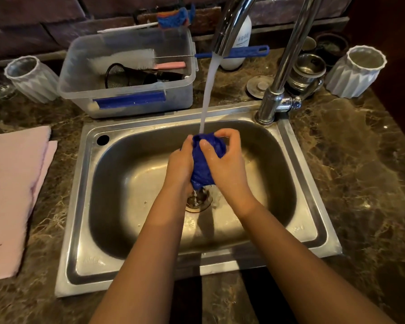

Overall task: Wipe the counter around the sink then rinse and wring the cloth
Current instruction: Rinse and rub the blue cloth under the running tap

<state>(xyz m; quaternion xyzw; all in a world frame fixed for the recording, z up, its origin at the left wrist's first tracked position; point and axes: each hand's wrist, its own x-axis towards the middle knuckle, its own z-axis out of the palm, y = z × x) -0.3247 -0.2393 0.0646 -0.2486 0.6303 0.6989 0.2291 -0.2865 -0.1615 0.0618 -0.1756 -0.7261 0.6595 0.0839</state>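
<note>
A bunched dark blue cloth (205, 164) is held over the middle of the steel sink (126, 183). My left hand (179, 161) grips its left side and my right hand (227, 160) grips its right side and top. Water streams from the chrome faucet (229, 26) onto the top of the cloth. Water drips from the cloth's bottom onto the drain (198, 201). The brown marble counter (360, 160) surrounds the sink.
A clear plastic bin (126, 99) with brushes and a strainer stands behind the sink. A folded pink cloth (12, 183) lies on the left counter. White ribbed cups (358, 71) (31, 78) stand at both back corners. Steel cups (308, 71) and a white bottle (240, 43) stand near the faucet.
</note>
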